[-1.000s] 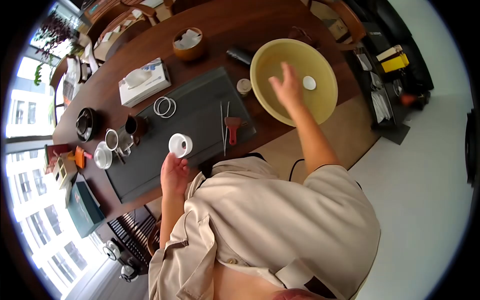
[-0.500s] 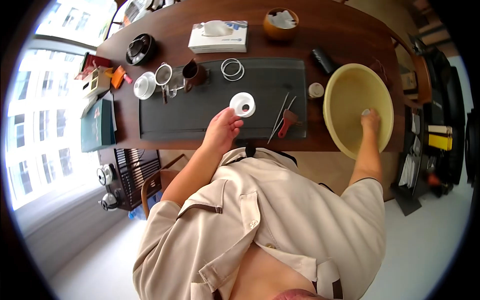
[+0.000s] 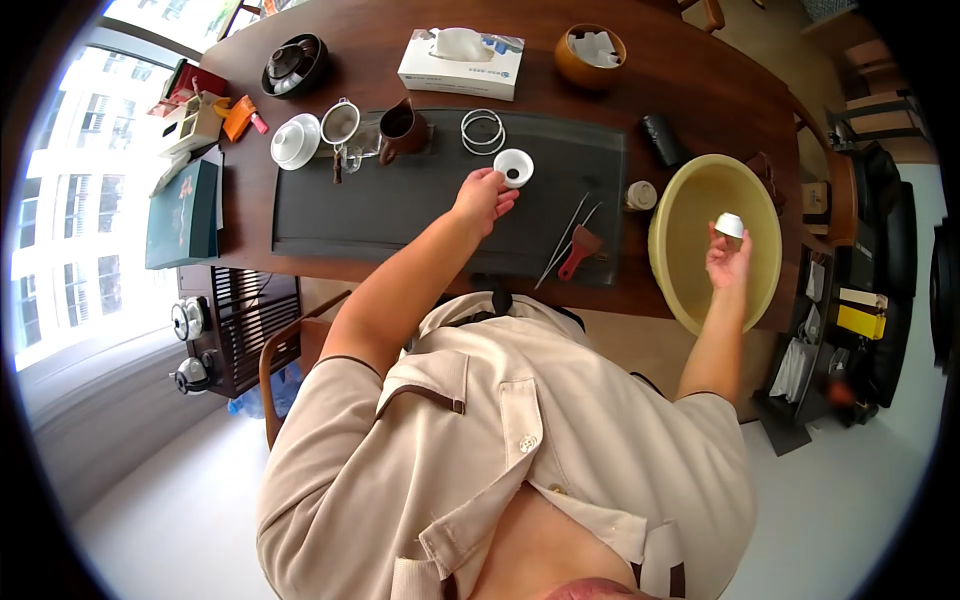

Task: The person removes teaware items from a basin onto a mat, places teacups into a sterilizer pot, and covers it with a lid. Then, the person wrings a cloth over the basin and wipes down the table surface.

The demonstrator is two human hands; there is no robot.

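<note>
My left hand (image 3: 485, 200) pinches the edge of a small white funnel-like piece (image 3: 526, 160) with a dark round hole in its middle, held above the black tea tray (image 3: 400, 220). My right hand (image 3: 728, 262) grips a small white teacup (image 3: 730, 224) over the large yellow basin (image 3: 662, 210). On the tray, a pair of metal tweezers (image 3: 562, 242) lies beside a red-handled brush (image 3: 580, 250). Two silver rings (image 3: 470, 135) overlap beyond my left hand. Left of them stand a brown pitcher (image 3: 400, 132) and a strainer (image 3: 341, 122) with a wooden handle.
A lidded white bowl (image 3: 295, 141) sits by the tray's left end. Along the back are a dark bowl (image 3: 318, 75), a tissue box (image 3: 455, 83) and a wooden bowl (image 3: 575, 68). A small jar (image 3: 640, 195) and a black cylinder (image 3: 660, 138) stand near the basin.
My left hand has moved forward over the tray with the white piece. My right hand has risen from low in the basin, and the teacup now shows plainly in its fingers.
</note>
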